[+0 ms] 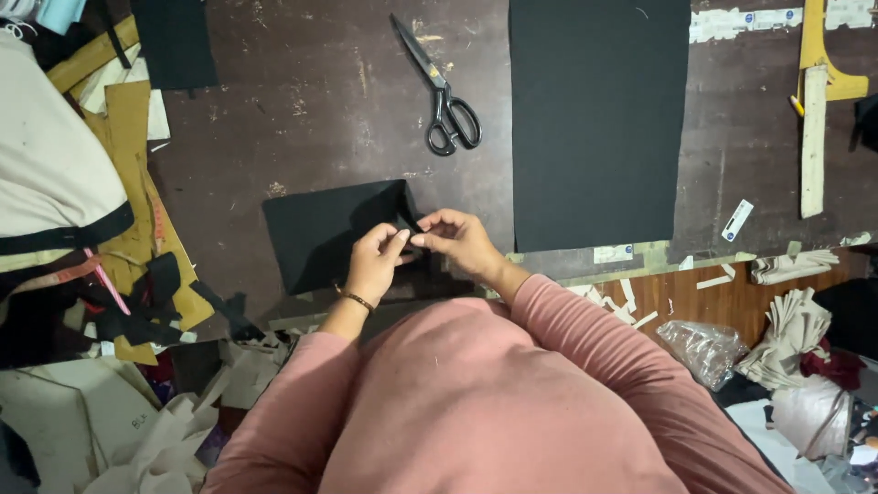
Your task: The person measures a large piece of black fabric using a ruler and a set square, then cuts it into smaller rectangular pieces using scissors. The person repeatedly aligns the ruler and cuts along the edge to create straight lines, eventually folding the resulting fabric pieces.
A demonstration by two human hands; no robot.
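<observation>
**Two hands pinch one corner of black cloth at the table's near edge**

Both hands meet over the right-hand corner of a small black fabric piece [334, 233], which lies flat on the dark wooden worktable [320, 101] close to the person's body. The left hand [373, 261], with a thin bracelet at the wrist, has thumb and forefinger closed on the cloth's edge; the right hand [457, 240] has its fingertips pinched against the same spot, touching the left.

From where I stand, the risk looks like slippage: black on a dark top makes the edge hard to follow, so a fold could well go askew, and the piece sits near enough to the table's lip to slide off into the paper scraps [165, 430] below. The tailor's scissors [444, 96] lie apart, blades pointing away, so they pose little danger for now.

What the fingers actually grip is hard to tell: a fold, a thread or a loose strip. The larger black fabric panel [599, 119] runs out of the top of view, and the yellow curved ruler [823, 64] is cut off too.
</observation>
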